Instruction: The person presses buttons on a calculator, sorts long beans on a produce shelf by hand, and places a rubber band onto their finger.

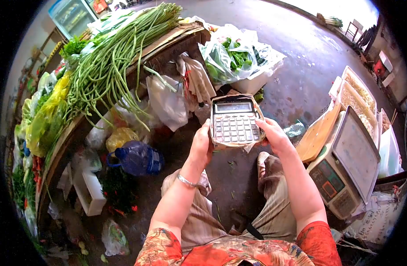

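Between my two hands, above my knees, is a calculator (233, 125) with pale keys, a grey display at its far end and a worn, taped-looking casing. My left hand (202, 141) is closed around its left edge, the fingers mostly hidden beneath. At the right edge, my right hand (274, 134) grips it with the thumb lying near the keys and the other fingers underneath. Just beyond the calculator sits a white box with a plastic bag of leafy greens (234, 55).
Long green beans (124, 62) hang over a wooden stall table (168, 44) at left. Beneath it are a blue plastic jug (139, 158) and a white foam box (89, 190). On my right stand a weighing scale (345, 164) and trays of noodle-like food (356, 99).
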`<state>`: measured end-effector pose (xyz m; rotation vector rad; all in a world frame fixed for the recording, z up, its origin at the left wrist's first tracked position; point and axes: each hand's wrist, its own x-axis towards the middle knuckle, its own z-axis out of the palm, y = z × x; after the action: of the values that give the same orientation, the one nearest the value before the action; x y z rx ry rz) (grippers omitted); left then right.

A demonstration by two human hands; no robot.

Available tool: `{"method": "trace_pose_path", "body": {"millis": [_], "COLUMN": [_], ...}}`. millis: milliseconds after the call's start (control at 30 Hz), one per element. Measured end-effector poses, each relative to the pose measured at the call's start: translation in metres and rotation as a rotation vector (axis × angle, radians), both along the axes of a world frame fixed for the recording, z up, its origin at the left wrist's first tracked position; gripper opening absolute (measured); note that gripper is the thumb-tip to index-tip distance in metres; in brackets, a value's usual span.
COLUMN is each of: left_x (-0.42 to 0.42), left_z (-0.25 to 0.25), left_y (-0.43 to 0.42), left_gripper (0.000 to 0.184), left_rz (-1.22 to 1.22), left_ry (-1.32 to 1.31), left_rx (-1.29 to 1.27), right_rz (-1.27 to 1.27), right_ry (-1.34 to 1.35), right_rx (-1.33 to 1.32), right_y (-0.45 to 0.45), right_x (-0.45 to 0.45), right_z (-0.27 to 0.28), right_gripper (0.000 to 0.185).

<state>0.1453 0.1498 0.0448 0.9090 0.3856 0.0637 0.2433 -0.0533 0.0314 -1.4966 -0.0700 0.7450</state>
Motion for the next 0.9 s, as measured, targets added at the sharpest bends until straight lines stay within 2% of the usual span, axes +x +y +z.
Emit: {"method": "trace_pose_path", "body": {"millis": [167, 333, 433, 467, 500, 600, 800, 900], "left_x": [0.004, 0.002, 0.003, 0.005, 0.005, 0.006, 0.01, 0.007], "left_z": [-0.022, -0.012, -0.013, -0.018, -0.019, -0.02, -0.034, -0.032], "left_y": [0.007, 0.004, 0.004, 0.006, 0.006, 0.007, 0.008, 0.008], "left_gripper": [0.038, 0.039, 0.039, 0.038, 0.037, 0.037, 0.039, 0.039], "left_rz": [-0.006, -0.005, 0.011, -0.006, 0.024, 0.01, 0.003, 0.008], "left_ry": [-0.01, -0.002, 0.058, 0.066, 0.004, 0.05, -0.089, -0.064], "left_rx": [-0.003, 0.06, 0.078, 0.031, 0.114, 0.077, -0.014, 0.074], "right_rz": [-0.03, -0.029, -0.07, -0.023, -0.06, -0.066, -0.026, -0.1], "right_ry": [0.012, 0.003, -0.005, 0.006, 0.036, 0.032, 0.015, 0.025], "right_rx": [-0.008, -0.073, -0.126, -0.053, -0.032, -0.037, 0.027, -0.076], "right_y": [-0.001, 0.002, 0.006, 0.002, 0.005, 0.005, 0.005, 0.008], "right_x": [0.008, 0.0, -0.005, 0.001, 0.001, 0.001, 0.0, -0.003], "right_z": [-0.018, 0.003, 0.009, -0.002, -0.004, -0.005, -0.002, 0.002], "right_gripper": [0.032, 0.036, 0.03, 0.03, 0.03, 0.031, 0.03, 0.029]}}
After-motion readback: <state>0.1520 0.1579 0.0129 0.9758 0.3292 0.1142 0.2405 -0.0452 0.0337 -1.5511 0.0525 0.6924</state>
